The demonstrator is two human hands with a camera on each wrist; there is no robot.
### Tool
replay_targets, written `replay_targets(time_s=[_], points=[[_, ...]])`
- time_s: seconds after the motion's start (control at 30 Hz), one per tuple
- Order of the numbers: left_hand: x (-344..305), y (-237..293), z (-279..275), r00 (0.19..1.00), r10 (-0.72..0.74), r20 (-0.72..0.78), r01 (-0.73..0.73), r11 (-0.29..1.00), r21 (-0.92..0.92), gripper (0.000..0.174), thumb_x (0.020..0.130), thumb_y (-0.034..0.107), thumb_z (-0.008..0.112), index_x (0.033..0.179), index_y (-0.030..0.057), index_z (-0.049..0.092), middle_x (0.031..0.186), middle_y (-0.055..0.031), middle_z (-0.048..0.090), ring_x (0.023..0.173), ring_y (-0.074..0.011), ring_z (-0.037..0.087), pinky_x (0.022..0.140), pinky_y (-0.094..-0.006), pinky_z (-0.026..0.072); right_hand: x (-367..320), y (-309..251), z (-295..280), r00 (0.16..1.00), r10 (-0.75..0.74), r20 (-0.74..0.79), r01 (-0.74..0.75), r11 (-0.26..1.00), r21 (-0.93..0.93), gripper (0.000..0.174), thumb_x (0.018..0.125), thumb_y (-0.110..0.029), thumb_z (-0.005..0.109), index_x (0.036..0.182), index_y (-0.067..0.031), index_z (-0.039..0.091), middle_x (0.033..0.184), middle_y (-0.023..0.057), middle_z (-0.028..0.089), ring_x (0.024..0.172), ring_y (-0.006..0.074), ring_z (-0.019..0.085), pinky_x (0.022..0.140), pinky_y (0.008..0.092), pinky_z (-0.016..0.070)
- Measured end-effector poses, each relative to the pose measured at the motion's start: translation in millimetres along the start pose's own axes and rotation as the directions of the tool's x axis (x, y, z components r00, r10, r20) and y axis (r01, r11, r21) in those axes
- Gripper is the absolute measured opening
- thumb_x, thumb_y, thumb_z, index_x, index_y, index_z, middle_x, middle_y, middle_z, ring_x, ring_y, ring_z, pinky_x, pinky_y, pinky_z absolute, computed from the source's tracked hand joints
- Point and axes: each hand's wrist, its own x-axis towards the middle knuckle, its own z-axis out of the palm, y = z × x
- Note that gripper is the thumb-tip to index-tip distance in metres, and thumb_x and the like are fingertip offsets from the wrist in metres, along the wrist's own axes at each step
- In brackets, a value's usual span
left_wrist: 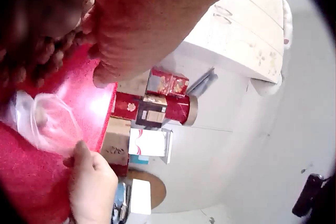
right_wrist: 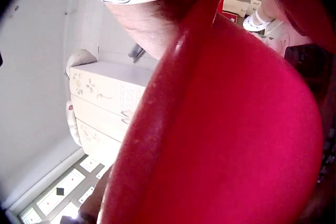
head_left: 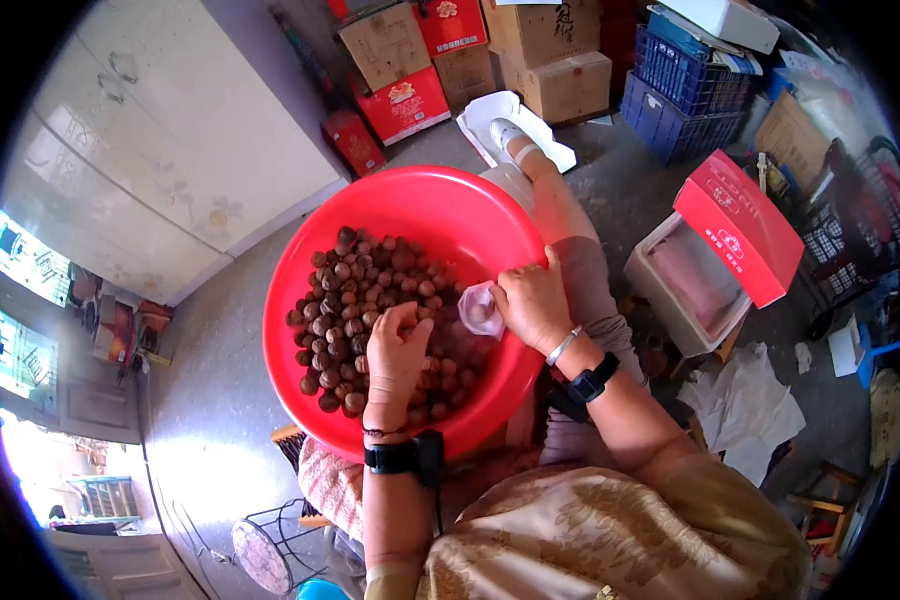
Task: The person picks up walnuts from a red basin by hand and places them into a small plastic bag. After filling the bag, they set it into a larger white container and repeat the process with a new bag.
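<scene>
A big red basin in the person's lap holds a heap of walnuts. The right hand pinches the edge of a small clear plastic bag over the basin's right side; something brown shows through the plastic. In the left wrist view, the thumb and fingers of that hand meet at the bag's rim. Bent at the fingers, the left hand is down at the walnuts; I cannot tell whether it grips any. The basin wall hides the right fingers in the right wrist view.
An open red-lidded box stands on the floor to the right, near crumpled white sheets. Cartons and blue crates line the back. A white cabinet stands left, with a round stool at lower left.
</scene>
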Motion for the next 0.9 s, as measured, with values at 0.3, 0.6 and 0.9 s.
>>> replay_targets(time_s=[0.3, 0.6, 0.9], points=[[-30, -48, -30, 0.992, -0.059, 0.114, 0.023, 0.956, 0.293, 0.025, 0.082, 0.015, 0.077, 0.105, 0.0048, 0.074, 0.094, -0.0156, 0.07, 0.087, -0.0326, 0.068, 0.078, -0.0423, 0.0554, 0, 1, -1, 1.0, -0.008, 0.001, 0.008, 1.0, -0.01, 0.021, 0.091, -0.028, 0.069, 0.081, -0.0093, 0.072, 0.079, 0.0113, 0.072, 0.085, 0.0301, 0.07, 0.112, 0.0601, 0.0357], [-37, -42, -23, 0.921, -0.033, 0.388, -0.222, 0.775, 0.592, 0.032, 0.074, 0.021, 0.083, 0.102, 0.0066, 0.075, 0.103, -0.0188, 0.069, 0.102, -0.0389, 0.066, 0.088, -0.0477, 0.0556, 0, 0, -2, 1.0, -0.014, -0.018, 0.013, 1.0, -0.008, 0.02, 0.091, -0.023, 0.07, 0.077, -0.0086, 0.067, 0.077, 0.0106, 0.07, 0.082, 0.0307, 0.069, 0.111, 0.0589, 0.0367], [-33, -32, -22, 0.887, -0.231, 0.4, -0.115, 0.728, 0.676, 0.034, 0.077, 0.027, 0.081, 0.103, 0.0056, 0.075, 0.104, -0.0199, 0.073, 0.1, -0.0406, 0.069, 0.087, -0.0477, 0.0575, 1, 0, -3, 1.0, 0.01, 0.023, -0.01, 1.0, -0.006, 0.02, 0.092, -0.027, 0.069, 0.083, -0.0095, 0.073, 0.08, 0.0109, 0.073, 0.084, 0.0303, 0.07, 0.113, 0.0607, 0.0342]])
